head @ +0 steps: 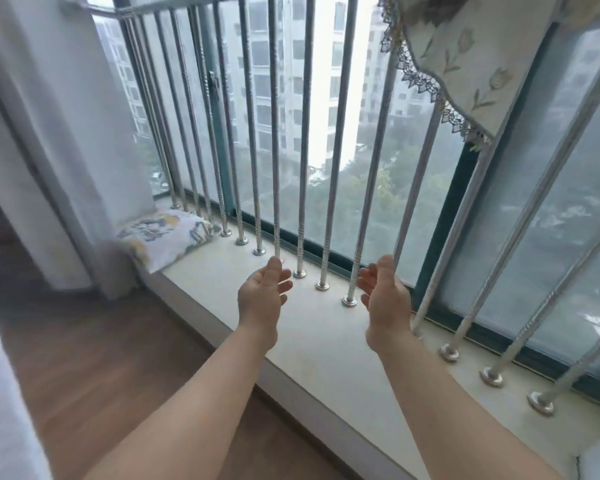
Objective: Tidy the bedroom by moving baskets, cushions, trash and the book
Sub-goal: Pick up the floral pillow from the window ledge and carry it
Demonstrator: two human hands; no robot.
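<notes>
A flower-patterned cushion [167,239] lies at the far left end of the pale stone window sill [309,344], against the white curtain. My left hand [262,296] and my right hand [383,299] are both stretched out over the middle of the sill, palms facing each other, fingers relaxed, holding nothing. They hang well to the right of the cushion and just short of the metal bars. No basket, trash or book shows in the head view.
A row of upright metal bars [276,188] guards the window along the sill's back edge. A white curtain [59,140] hangs at left, an embroidered cloth [465,53] at top right. Wooden floor [94,348] lies below, a white edge at far left.
</notes>
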